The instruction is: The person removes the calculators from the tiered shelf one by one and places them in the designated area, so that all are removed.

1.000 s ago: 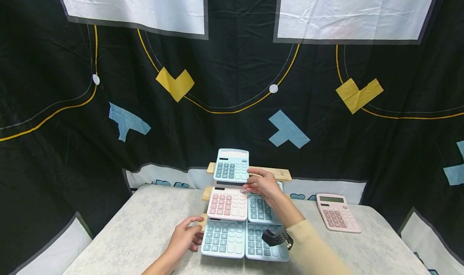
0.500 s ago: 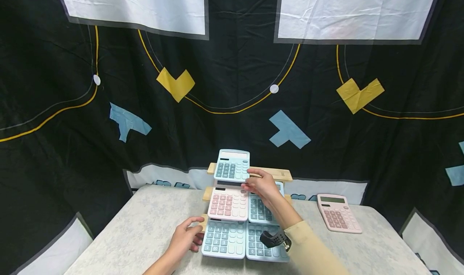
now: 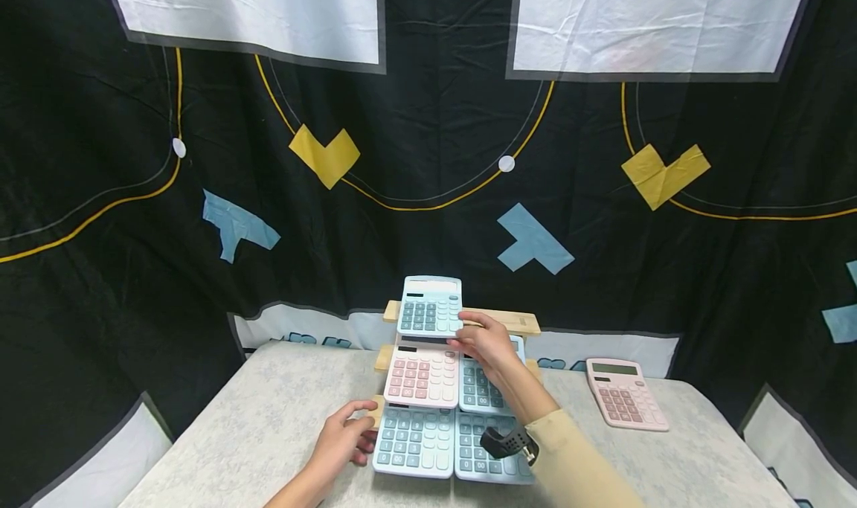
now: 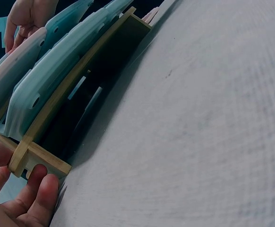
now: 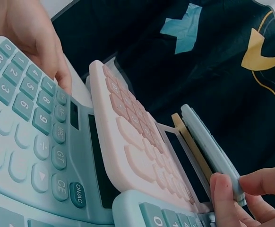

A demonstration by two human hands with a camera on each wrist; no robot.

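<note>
A tiered wooden rack (image 3: 498, 320) bears calculators in rows. My right hand (image 3: 491, 344) pinches the lower right edge of the light blue calculator (image 3: 430, 306) on the top tier; in the right wrist view, fingers and thumb lie on either side of this calculator (image 5: 213, 149). Below it sits a pink calculator (image 3: 421, 374), beside a blue calculator (image 3: 478, 389) partly covered by my right hand and forearm. Two more blue calculators, a left one (image 3: 413, 441) and a right one (image 3: 472, 448), fill the front tier. My left hand (image 3: 338, 437) grips the rack's front left corner (image 4: 26, 156).
A second pink calculator (image 3: 626, 393) lies on the grey-white table (image 3: 268, 411), right of the rack. Behind the table hangs a black cloth (image 3: 428, 240) with yellow and blue patches. A dark watch (image 3: 506, 442) is on my right wrist.
The top light blue calculator has shifted very slightly to the right in my right hand. My left hand stays on the rack's corner.
</note>
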